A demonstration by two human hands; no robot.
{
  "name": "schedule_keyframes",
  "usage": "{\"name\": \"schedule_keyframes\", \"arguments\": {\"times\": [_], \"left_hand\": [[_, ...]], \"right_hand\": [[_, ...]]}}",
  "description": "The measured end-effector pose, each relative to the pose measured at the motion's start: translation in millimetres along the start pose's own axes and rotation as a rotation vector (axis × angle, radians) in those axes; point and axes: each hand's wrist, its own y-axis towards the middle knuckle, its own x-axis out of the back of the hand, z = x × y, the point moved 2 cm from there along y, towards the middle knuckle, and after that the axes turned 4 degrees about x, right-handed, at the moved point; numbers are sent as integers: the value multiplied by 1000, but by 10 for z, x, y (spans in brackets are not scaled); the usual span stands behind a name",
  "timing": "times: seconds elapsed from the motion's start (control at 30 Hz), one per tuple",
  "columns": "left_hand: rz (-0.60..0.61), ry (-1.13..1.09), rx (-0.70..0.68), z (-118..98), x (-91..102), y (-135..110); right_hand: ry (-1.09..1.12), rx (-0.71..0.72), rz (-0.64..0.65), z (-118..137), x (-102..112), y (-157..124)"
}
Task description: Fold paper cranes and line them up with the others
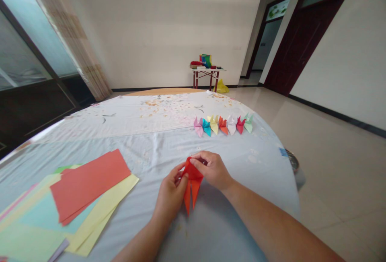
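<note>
Between my two hands is a folded piece of orange-red origami paper [193,175], its two narrow points hanging toward me. My left hand [172,189] pinches its left edge between thumb and fingers. At its top, my right hand [212,169] grips the upper edge, thumb in front; part of the fold is hidden behind the fingers. Beyond my hands, a row of several small folded paper cranes [222,125] in pink, blue, yellow, orange, white, red and green stands on the cloth.
Loose sheets of coloured paper [90,185], red on top, lie at the left of the round table. A pale flowered tablecloth [135,149] covers it. By the far wall stands a small table [208,69] with items on it, a yellow bag [222,86] beside it.
</note>
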Motion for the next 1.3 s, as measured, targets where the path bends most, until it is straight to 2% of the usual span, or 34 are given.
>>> {"name": "schedule_keyframes", "arguments": {"times": [0.13,0.3,0.43,0.57,0.73,0.97,1.17,1.3], "left_hand": [[-17,-11,17,-31,27,10],[-175,-15,53,-73,109,21],[-253,-46,16,-36,147,40],[-249,-50,7,12,139,54],[-246,-46,26,-21,111,31],[-272,58,-57,-63,112,-1],[-230,153,-139,-22,84,-23],[-255,144,-151,-52,60,-40]], "right_hand": [[-57,-8,20,32,9,0],[-88,-101,36,49,28,-1],[-111,-171,86,-22,11,-5],[-116,-162,118,-71,-13,-17],[-194,-88,98,-10,-24,-35],[-233,1,166,92,-70,-57],[-249,-43,154,79,-62,-60],[-270,-59,140,95,-77,-64]]}}
